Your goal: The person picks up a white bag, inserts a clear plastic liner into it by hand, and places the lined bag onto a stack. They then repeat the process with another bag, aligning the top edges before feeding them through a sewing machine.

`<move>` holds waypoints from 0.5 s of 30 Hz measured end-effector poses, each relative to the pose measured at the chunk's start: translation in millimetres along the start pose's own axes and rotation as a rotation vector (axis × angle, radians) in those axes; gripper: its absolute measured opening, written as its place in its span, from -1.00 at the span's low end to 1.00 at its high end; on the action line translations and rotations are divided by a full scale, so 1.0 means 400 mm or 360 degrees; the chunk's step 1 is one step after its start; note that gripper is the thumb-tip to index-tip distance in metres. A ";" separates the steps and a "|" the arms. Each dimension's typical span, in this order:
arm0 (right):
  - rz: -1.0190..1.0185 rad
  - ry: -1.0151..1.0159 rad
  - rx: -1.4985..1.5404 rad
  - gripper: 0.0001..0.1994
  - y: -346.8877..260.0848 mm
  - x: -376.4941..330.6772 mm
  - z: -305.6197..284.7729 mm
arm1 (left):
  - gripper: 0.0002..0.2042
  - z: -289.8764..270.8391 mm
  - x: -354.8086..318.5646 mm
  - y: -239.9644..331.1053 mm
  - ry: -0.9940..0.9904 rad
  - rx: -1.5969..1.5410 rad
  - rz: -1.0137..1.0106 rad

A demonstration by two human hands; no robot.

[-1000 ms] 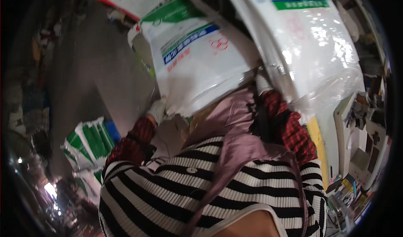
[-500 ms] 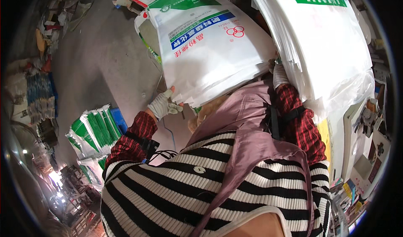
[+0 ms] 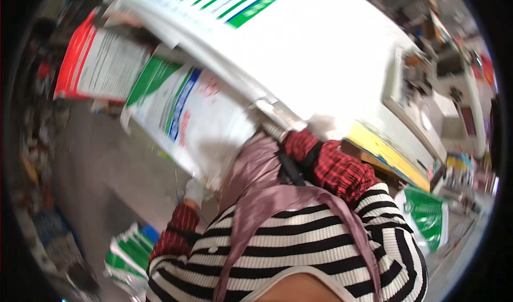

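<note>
1. Nearest the camera is the person's own chest: a black-and-white striped top (image 3: 299, 248) under a mauve apron strap (image 3: 267, 195), with red plaid sleeves (image 3: 331, 165) reaching up and away.
2. The left hand (image 3: 193, 192), in a pale glove, sits at the lower edge of a white printed sack (image 3: 197, 120) with green and blue bands. It seems to pinch that edge, but motion blur hides the fingers, so I cannot tell how they lie.
3. The right hand (image 3: 320, 125), also gloved, is pressed against the underside of a thick stack of white sacks (image 3: 320, 51), beside its silvery corner. The fingers blur into the glare; whether they are curled or flat I cannot tell.
4. The single sack hangs below and left of the stack, sloping toward the grey floor (image 3: 101, 157).
5. To do this well, I judge, both grips should stay near the corners so the slippery sack comes away flat without dragging its neighbours.
6. Farther off: a red-edged sack (image 3: 85, 67) at upper left, green-and-white sacks (image 3: 125, 254) on the floor, and a cream machine (image 3: 417, 120) at right.
</note>
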State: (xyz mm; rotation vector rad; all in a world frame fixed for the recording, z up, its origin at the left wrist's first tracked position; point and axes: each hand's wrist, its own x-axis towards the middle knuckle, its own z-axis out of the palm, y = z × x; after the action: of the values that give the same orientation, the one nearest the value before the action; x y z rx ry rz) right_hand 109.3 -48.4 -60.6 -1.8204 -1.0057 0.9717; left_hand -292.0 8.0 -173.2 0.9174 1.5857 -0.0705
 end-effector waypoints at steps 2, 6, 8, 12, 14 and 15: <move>-0.0129 -0.0050 0.0027 -0.73 0.019 -0.060 0.000 | -0.58 -0.018 -0.088 0.154 -0.0052 0.1850 0.0430; -0.0008 -0.0466 -0.0346 -0.77 0.008 -0.167 -0.057 | -0.62 0.034 -0.329 0.516 0.0550 0.2389 0.0737; -0.0083 -0.0781 -0.0586 -0.83 -0.156 -0.232 -0.182 | -0.73 0.049 -0.332 0.640 0.0668 0.1591 0.1343; -0.0357 -0.0639 -0.0248 -0.86 -0.064 -0.303 -0.284 | -0.81 0.387 -0.573 0.912 0.0225 0.0603 0.2382; 0.0015 -0.0295 0.0394 -0.77 -0.079 -0.351 -0.343 | -0.85 0.569 -0.635 0.962 -0.0041 0.0820 0.2787; 0.0120 -0.0226 0.0668 -0.81 -0.084 -0.360 -0.377 | -0.83 0.653 -0.648 0.979 0.0051 0.0994 0.2987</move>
State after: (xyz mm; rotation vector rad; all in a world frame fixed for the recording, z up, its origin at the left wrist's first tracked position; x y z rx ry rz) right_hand 179.0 -208.7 57.6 -1.4636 -0.7496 1.2665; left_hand 133.6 6.6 155.0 2.5208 0.1704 0.7916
